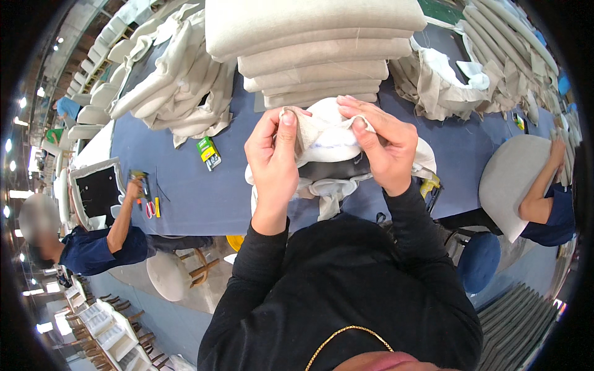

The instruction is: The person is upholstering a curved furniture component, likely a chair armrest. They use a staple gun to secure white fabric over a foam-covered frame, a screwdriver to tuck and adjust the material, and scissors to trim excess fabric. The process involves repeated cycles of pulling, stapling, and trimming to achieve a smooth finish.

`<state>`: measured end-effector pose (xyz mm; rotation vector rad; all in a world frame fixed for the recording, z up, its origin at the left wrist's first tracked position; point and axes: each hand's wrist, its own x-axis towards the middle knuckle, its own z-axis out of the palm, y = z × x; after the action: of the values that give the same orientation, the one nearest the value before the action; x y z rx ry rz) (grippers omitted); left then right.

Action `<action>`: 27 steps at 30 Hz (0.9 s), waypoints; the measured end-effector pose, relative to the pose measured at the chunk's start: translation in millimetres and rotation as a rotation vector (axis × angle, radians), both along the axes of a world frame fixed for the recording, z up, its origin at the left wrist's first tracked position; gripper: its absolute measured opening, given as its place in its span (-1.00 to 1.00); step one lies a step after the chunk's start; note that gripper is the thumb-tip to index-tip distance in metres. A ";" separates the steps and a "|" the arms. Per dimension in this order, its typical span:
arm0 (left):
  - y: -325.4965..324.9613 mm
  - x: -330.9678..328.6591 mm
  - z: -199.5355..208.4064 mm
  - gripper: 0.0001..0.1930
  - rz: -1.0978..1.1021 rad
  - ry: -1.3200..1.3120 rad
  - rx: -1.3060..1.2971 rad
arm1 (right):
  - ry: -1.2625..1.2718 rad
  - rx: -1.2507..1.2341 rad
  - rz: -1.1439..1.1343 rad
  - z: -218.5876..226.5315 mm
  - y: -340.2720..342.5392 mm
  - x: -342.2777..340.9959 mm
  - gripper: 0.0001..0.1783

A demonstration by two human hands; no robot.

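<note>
Pinching fabric [307, 132], left hand [273, 151] and right hand [390, 147] angle inward.

A person in a plain black long-sleeved top [346, 284] and a gold-coloured neck chain [351, 327], seen from where I stand. The chain is fine, its small links making a bright curve against the dark cloth. The fabric is matt and one shade throughout, with soft folds across the front. The left sleeve [257, 260] stops part-way, showing a stretch of bare forearm [270, 217], while the right sleeve [416, 229] runs closer to the hand. The left hand [272, 157] and right hand [393, 147] are both bare, the nails in view short
</note>
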<state>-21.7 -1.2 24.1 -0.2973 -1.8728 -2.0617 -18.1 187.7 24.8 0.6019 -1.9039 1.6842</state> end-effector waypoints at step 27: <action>-42.0 -22.0 2.5 -0.79 0.563 0.688 -0.825 | -0.215 0.030 -0.040 10.8 -54.6 -47.5 -0.71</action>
<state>-43.7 -43.2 26.7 -0.5110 -1.9211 -0.6326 -65.6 133.1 35.6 0.4038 -2.0788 1.7572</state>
